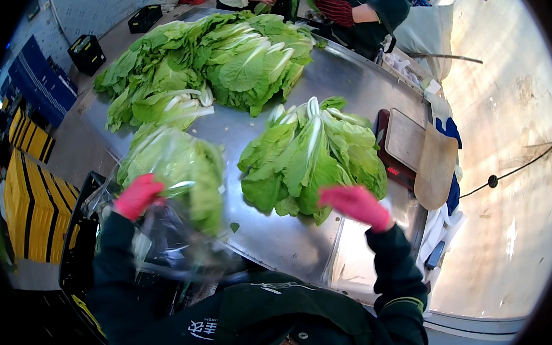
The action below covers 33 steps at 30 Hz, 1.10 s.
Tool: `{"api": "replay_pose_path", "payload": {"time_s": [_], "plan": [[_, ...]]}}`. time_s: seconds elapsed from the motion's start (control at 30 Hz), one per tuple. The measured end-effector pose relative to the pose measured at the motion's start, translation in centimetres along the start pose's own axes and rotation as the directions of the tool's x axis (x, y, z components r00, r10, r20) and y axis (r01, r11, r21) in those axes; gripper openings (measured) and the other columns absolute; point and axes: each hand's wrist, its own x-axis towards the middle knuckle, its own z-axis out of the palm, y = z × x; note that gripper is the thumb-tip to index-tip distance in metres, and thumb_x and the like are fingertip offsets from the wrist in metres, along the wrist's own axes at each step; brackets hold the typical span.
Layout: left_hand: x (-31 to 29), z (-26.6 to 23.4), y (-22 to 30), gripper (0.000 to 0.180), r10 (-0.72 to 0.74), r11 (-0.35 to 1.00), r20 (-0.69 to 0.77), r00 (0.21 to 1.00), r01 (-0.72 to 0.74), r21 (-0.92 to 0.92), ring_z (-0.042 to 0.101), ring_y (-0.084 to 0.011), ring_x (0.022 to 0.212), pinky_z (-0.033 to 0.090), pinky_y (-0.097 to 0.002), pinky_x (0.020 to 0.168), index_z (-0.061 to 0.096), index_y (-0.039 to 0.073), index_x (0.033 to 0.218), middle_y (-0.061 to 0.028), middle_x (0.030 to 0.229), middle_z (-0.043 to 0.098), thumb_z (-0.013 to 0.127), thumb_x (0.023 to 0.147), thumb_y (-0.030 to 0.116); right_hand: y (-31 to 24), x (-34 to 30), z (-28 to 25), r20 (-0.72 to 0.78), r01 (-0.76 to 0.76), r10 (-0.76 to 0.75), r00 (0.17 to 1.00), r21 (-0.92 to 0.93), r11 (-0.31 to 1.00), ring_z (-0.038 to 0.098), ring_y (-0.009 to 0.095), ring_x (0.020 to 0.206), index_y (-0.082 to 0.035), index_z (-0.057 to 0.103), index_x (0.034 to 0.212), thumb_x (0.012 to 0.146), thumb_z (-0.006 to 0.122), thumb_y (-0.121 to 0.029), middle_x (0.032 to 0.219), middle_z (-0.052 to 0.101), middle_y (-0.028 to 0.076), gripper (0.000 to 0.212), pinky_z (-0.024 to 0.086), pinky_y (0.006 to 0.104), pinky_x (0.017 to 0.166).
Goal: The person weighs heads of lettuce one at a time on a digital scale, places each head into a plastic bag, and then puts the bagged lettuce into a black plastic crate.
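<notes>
1. Yellow-and-black stacks (37, 210) stand far left of the middle bunch (313, 161), past the edge of the smooth, dull-shining metal worktop (359, 84).
2. Nearer, yet left of the middle bunch, the gloved left hand (139, 197) has its fingers curled in, apparently pinching clear film (185, 233); the grip probably keeps this thin, slippery, crinkled sheet from sliding off.
3. Just left of the middle bunch lies the wrapped bunch (169, 156), its pale green leaves glossy under the film; the flat metal seems to carry its weight.
4. Beyond the middle bunch, toward the left, spreads a large heap (214, 63) of broad, ruffled leaves with thick white stems, probably piled there to leave the near side free.
5. The middle bunch itself fans its soft leaves toward the wearer, stems pointing away. Over its near right edge, the gloved right hand (356, 206) has its fingers extended and close together; I cannot tell whether they touch the leaves.
6. Right of the middle bunch sits a flat-plated scale (405, 137), dark red and boxy, presumably kept within easy reach.
</notes>
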Motion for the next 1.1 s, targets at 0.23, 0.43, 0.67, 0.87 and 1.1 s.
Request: {"api": "replay_pose_path", "payload": {"time_s": [0.23,0.43,0.67,0.87,1.1], "plan": [[0.6,-11.1,3.7,0.028,0.151,-0.026,-0.271,0.951,0.278,0.96,0.06,-0.0352,0.092,0.048,-0.0381,0.078,0.057,0.001,0.104,-0.0186,0.096,0.063,0.058,0.083,0.02,8.6,10.5,-9.6,-0.578,-0.034,-0.521,0.628,-0.69,0.723,0.052,0.035,0.111,-0.003,0.048,0.125,0.077,0.07,-0.026,0.116,0.057,0.019,0.058,0.044,0.0404,0.092],[13.1,10.8,6.8,0.049,0.414,0.349,0.255,0.874,-0.412,0.842,0.052,-0.0331,0.112,0.04,-0.0386,0.096,0.043,0.002,0.132,-0.0183,0.124,0.054,0.056,0.089,0.022,9.6,17.8,-10.8,-0.504,-0.401,-0.093,0.858,-0.774,0.49,0.051,0.033,0.112,-0.007,0.04,0.13,0.067,0.075,-0.042,0.114,0.054,0.017,0.08,0.042,0.0447,0.091],[29.1,24.1,5.1,0.073,0.159,0.376,0.153,0.975,-0.203,0.904,0.056,-0.0362,0.106,0.046,-0.044,0.084,0.038,-0.006,0.123,-0.0276,0.118,0.053,0.066,0.076,0.042,13.3,17.4,-12.6,-0.504,-0.385,-0.015,0.863,-0.677,0.627,0.061,0.035,0.092,-0.01,0.051,0.122,0.079,0.057,-0.023,0.097,0.064,0.02,0.045,0.048,0.0443,0.079],[33.6,25.1,1.4,0.078,0.109,0.633,0.168,0.98,-0.199,0.748,0.058,-0.0392,0.099,0.046,-0.0419,0.084,0.038,-0.009,0.124,-0.0295,0.107,0.058,0.068,0.07,0.039,11.7,13.1,-13.1,-0.55,-0.164,-0.076,0.832,-0.375,0.912,0.062,0.035,0.091,-0.004,0.059,0.114,0.075,0.065,-0.021,0.095,0.064,0.023,0.043,0.048,0.0419,0.08],[32.3,19.7,1.6,0.047,0.032,0.998,0.336,0.941,-0.014,-0.057,0.059,-0.0174,0.086,0.048,-0.0318,0.076,0.052,0.001,0.117,-0.0113,0.1,0.061,0.063,0.077,0.022,13.8,11.7,-5.7,-0.554,-0.088,-0.017,0.832,-0.161,0.983,0.053,0.033,0.108,0.001,0.052,0.122,0.076,0.072,-0.038,0.116,0.056,0.022,0.064,0.043,0.0392,0.09]]}}
